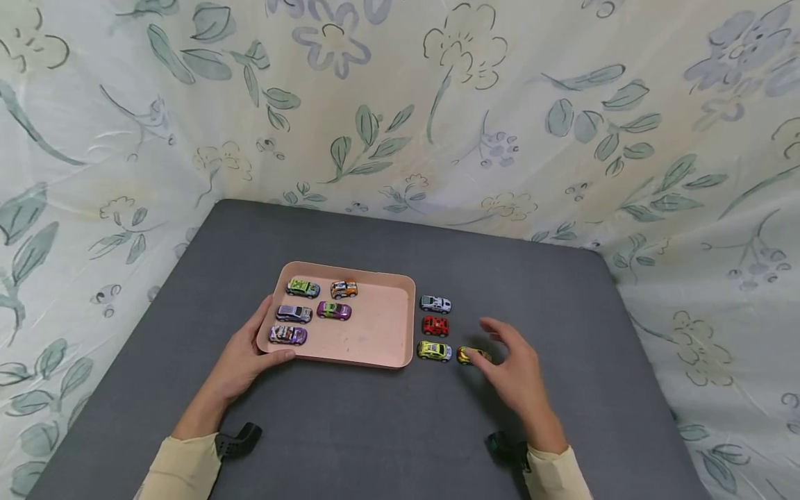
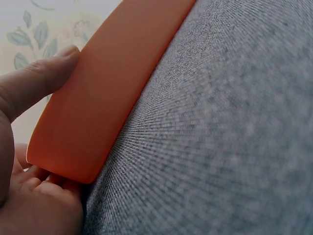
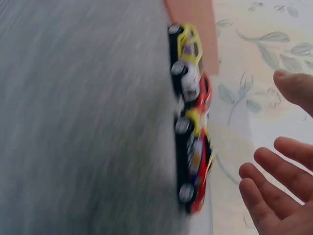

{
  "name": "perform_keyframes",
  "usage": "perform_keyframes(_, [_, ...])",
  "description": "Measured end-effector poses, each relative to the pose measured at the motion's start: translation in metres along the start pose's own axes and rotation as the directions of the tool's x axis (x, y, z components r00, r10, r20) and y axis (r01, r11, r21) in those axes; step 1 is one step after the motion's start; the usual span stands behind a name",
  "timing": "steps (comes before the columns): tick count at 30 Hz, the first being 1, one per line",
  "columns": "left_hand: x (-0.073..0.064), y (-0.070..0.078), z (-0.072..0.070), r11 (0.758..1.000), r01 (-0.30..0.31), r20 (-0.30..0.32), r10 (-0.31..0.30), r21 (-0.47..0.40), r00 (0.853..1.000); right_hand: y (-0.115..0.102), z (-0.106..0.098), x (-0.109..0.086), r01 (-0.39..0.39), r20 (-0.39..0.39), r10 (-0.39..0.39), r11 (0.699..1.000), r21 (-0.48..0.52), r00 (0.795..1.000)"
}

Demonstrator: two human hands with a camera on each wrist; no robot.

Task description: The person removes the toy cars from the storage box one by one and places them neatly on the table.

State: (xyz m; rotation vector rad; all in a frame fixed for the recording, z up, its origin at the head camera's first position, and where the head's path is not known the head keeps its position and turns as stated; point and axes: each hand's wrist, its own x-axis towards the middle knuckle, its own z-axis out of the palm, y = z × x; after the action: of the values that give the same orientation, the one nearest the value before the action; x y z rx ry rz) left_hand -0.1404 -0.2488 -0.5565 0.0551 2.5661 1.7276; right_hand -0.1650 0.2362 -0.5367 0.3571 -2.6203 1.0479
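Observation:
My left hand (image 1: pixel 240 361) grips the left end of a pink tray (image 1: pixel 375 326). In the left wrist view its thumb lies on the tray's side wall (image 2: pixel 93 98), with the other fingers around the corner. Over a red and yellow toy car (image 1: pixel 482 357), right of the tray, hovers my right hand (image 1: pixel 519 375). Its thumb overlaps that car in the head view. The right wrist view shows its fingers (image 3: pixel 274 196) spread and apart from the car. A yellow-green toy car (image 1: pixel 434 351) stands just left of the red and yellow one.
Inside the tray are several toy cars, including a green one (image 1: pixel 303 288), an orange one (image 1: pixel 344 289) and a purple one (image 1: pixel 334 310). Outside its right edge stand a silver car (image 1: pixel 435 304) and a red car (image 1: pixel 435 326). Floral fabric (image 1: pixel 387 104) hangs behind the grey table (image 1: pixel 350 430).

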Motion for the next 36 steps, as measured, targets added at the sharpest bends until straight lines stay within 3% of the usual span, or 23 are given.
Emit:
perform_keyframes(16, [-0.001,-0.002,0.001,0.999,-0.019,0.0,0.019,-0.032,1.0,-0.048,0.032,0.025,0.026,0.005,-0.027,0.976,0.218,1.0])
perform_keyframes(30, [0.001,0.003,0.001,0.999,-0.044,0.001,0.044,0.008,0.999,-0.075,0.052,0.048,0.121,0.007,-0.127,0.955,0.272,0.992])
perform_keyframes(36, [-0.002,0.002,0.0,0.999,-0.05,-0.006,0.05,0.006,0.999,-0.091,0.064,0.056,0.116,0.035,-0.133,0.944,0.309,0.99])
